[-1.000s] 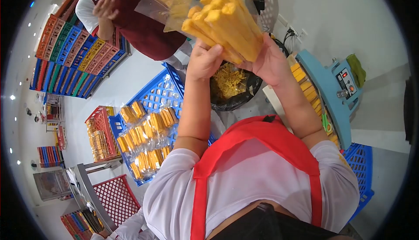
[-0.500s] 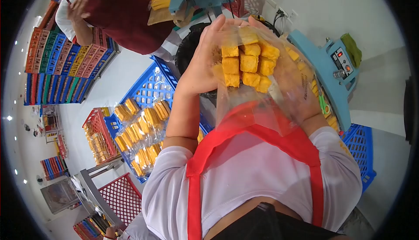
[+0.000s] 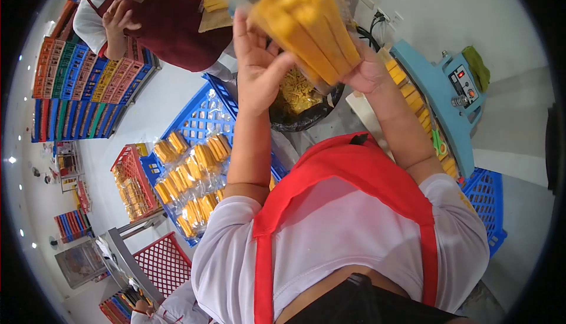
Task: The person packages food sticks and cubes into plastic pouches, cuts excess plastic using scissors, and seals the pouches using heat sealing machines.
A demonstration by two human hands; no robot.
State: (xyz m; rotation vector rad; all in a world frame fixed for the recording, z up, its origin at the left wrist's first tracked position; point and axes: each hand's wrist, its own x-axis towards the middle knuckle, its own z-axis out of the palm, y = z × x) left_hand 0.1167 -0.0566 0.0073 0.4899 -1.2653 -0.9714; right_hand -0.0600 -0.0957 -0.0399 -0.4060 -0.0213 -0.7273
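A clear plastic bag of long yellow sticks (image 3: 312,32) is tilted up in front of me, its top end blurred by motion. The fingers of my right hand (image 3: 367,70) are wrapped round its lower end, partly hidden behind it. Just left of the bag is my left hand (image 3: 259,68), palm toward it and fingers apart; whether the thumb touches the plastic I cannot tell. Below the bag stands a black-lined bin (image 3: 299,125) with yellow scraps (image 3: 298,91) inside.
A blue sealing machine (image 3: 439,100) stands at right, with yellow sticks and green-handled scissors (image 3: 438,142) along it. At left, a blue crate (image 3: 197,121) and a red crate (image 3: 127,162) hold packed bags. A co-worker in a maroon apron (image 3: 171,20) stands at upper left.
The bag has swung upward, now showing the sticks' long sides instead of their ends. My left hand has come away from around it and spread. The bin's scraps have come into view.
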